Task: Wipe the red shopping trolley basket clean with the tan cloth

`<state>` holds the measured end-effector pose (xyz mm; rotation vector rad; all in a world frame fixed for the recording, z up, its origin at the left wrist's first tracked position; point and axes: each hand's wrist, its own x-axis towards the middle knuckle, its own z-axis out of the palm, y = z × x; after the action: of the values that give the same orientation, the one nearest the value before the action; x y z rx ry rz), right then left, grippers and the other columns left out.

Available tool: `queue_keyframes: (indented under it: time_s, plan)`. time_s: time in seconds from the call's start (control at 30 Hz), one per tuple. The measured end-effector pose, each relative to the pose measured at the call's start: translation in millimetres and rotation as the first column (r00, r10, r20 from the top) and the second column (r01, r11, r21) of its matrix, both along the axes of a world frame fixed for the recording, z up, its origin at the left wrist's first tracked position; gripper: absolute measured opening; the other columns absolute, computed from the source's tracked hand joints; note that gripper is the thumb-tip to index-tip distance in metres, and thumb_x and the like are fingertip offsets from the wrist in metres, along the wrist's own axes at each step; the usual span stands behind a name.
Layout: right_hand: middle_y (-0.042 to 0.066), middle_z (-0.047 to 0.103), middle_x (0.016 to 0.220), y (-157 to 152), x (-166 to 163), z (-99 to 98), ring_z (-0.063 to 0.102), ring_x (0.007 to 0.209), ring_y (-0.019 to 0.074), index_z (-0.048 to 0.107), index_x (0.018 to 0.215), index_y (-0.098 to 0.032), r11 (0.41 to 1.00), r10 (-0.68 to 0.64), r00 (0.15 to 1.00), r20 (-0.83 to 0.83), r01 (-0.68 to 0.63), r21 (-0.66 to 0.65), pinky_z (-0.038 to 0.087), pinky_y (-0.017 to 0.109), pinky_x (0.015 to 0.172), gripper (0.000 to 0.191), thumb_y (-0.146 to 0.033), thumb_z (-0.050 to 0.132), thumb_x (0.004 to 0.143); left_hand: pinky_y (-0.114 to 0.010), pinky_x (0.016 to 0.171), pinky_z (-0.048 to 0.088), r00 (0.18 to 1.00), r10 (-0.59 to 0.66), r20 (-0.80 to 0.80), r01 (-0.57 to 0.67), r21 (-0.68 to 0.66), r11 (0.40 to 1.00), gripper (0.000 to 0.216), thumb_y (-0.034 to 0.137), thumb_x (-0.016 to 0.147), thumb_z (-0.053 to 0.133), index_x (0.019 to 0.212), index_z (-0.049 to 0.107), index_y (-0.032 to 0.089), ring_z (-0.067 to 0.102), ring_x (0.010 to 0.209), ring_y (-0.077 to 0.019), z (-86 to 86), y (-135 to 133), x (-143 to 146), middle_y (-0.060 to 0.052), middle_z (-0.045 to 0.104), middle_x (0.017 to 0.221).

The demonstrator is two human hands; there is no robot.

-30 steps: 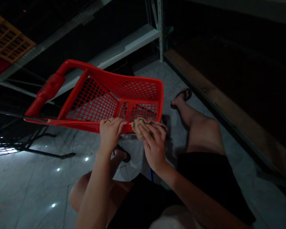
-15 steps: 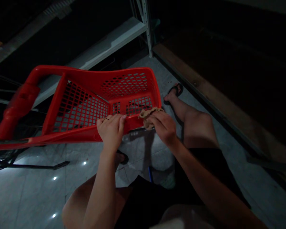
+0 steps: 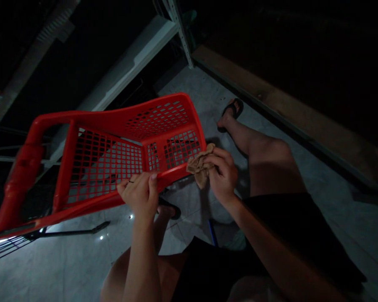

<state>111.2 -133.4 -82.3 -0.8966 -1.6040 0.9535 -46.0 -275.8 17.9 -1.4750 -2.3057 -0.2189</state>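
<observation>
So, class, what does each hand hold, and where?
Left hand: the red basket, by its near rim. Right hand: a crumpled brown cloth, by its right side.

You have a pale tiled floor (image 3: 50, 268) under you, with small spots of light reflected in it. A white shelf (image 3: 129, 67) runs along its far left edge, ending at a perforated metal post (image 3: 181, 33). A wooden plank (image 3: 271, 96) borders the floor's right edge. One dark sandal (image 3: 231, 110) lies near that plank, and another (image 3: 171, 208) is at mid-floor. A black metal bar (image 3: 72, 231) lies flat towards the left edge, beside a wire grid (image 3: 3, 249).
</observation>
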Motion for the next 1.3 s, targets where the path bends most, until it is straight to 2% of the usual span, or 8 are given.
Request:
queue_keyframes:
  time_s: [0.2, 0.47, 0.73, 0.83, 0.93, 1.17, 1.23, 1.3]
  plan:
    - [0.0, 0.074, 0.108, 19, -5, 6.0, 0.071, 0.106, 0.0158, 0.079, 0.088, -0.029, 0.983, 0.152, 0.959, -0.239, -0.171, -0.062, 0.058, 0.031, 0.096, 0.037, -0.002, 0.054, 0.086, -0.038, 0.078, 0.031, 1.0, -0.008, -0.029, 0.008, 0.028, 1.0, 0.044, 0.038, 0.109, 0.04, 0.08, 0.068, 0.023, 0.06, 0.067, -0.0205, -3.4, -3, -11, -0.001, 0.072, 0.069]
    - [0.001, 0.076, 0.104, 41, -21, -1.5, 0.071, 0.104, 0.0169, 0.079, 0.091, -0.027, 0.944, 0.211, 0.902, -0.377, -0.288, -0.162, 0.057, 0.033, 0.095, 0.041, -0.001, 0.05, 0.079, -0.038, 0.077, 0.03, 0.997, -0.061, -0.041, 0.064, 0.076, 0.995, 0.039, 0.029, 0.108, 0.044, 0.079, 0.068, 0.021, 0.057, 0.062, -0.0185, -2.6, -12, -12, 0.001, 0.068, 0.063]
    - [0.002, 0.077, 0.104, 106, -91, -6.8, 0.069, 0.102, 0.0184, 0.077, 0.099, -0.025, 0.951, 0.144, 0.948, -0.285, -0.212, -0.226, 0.055, 0.036, 0.097, 0.025, -0.016, 0.056, 0.089, -0.039, 0.081, 0.033, 0.996, -0.086, 0.035, 0.084, 0.038, 0.996, 0.032, 0.025, 0.105, 0.05, 0.077, 0.066, 0.021, 0.06, 0.062, -0.0171, 3.8, -68, 5, 0.002, 0.07, 0.066]
    - [0.003, 0.077, 0.109, 111, -103, -3.0, 0.07, 0.105, 0.0186, 0.077, 0.103, -0.025, 0.934, 0.151, 0.959, -0.239, -0.218, -0.283, 0.055, 0.036, 0.099, 0.026, -0.019, 0.054, 0.092, -0.038, 0.082, 0.032, 0.995, -0.083, 0.054, 0.081, 0.038, 0.996, 0.031, 0.025, 0.105, 0.051, 0.077, 0.065, 0.021, 0.061, 0.064, -0.0171, 5.3, -81, 11, 0.002, 0.07, 0.068]
    - [0.005, 0.078, 0.111, 78, -83, 4.3, 0.071, 0.104, 0.0196, 0.076, 0.108, -0.024, 0.915, 0.112, 0.966, -0.231, -0.191, -0.354, 0.056, 0.039, 0.1, 0.026, -0.022, 0.056, 0.092, -0.038, 0.083, 0.031, 0.998, -0.047, 0.046, 0.045, 0.027, 0.999, 0.032, 0.026, 0.106, 0.05, 0.078, 0.065, 0.022, 0.061, 0.066, -0.0179, 5.1, -88, 16, 0.002, 0.07, 0.068]
    - [0.007, 0.075, 0.11, -83, 23, 17.8, 0.071, 0.102, 0.0205, 0.073, 0.113, -0.024, 0.852, 0.057, 0.976, -0.212, -0.159, -0.498, 0.06, 0.038, 0.092, 0.023, -0.028, 0.063, 0.092, -0.039, 0.083, 0.031, 0.999, 0.044, 0.005, -0.044, 0.017, 0.999, 0.04, 0.029, 0.11, 0.043, 0.08, 0.068, 0.021, 0.062, 0.072, -0.0205, 4.3, -94, 21, -0.001, 0.074, 0.072]
    - [0.008, 0.073, 0.114, -104, 37, 23.5, 0.071, 0.106, 0.021, 0.073, 0.117, -0.026, 0.87, 0.052, 0.979, -0.197, -0.141, -0.472, 0.06, 0.039, 0.093, 0.025, -0.029, 0.064, 0.093, -0.038, 0.081, 0.031, 0.999, 0.039, 0.009, -0.039, 0.006, 0.999, 0.041, 0.031, 0.11, 0.043, 0.077, 0.066, 0.021, 0.061, 0.069, -0.0198, 5.8, -93, 23, 0.001, 0.071, 0.068]
    - [0.008, 0.072, 0.117, -98, 37, 29.9, 0.069, 0.109, 0.0215, 0.073, 0.12, -0.027, 0.91, 0.058, 0.984, -0.17, -0.123, -0.396, 0.059, 0.04, 0.097, 0.027, -0.029, 0.066, 0.094, -0.038, 0.08, 0.031, 0.999, 0.033, 0.014, -0.033, -0.002, 0.999, 0.043, 0.032, 0.11, 0.042, 0.075, 0.063, 0.021, 0.06, 0.069, -0.0199, 7.8, -92, 25, 0.001, 0.069, 0.067]
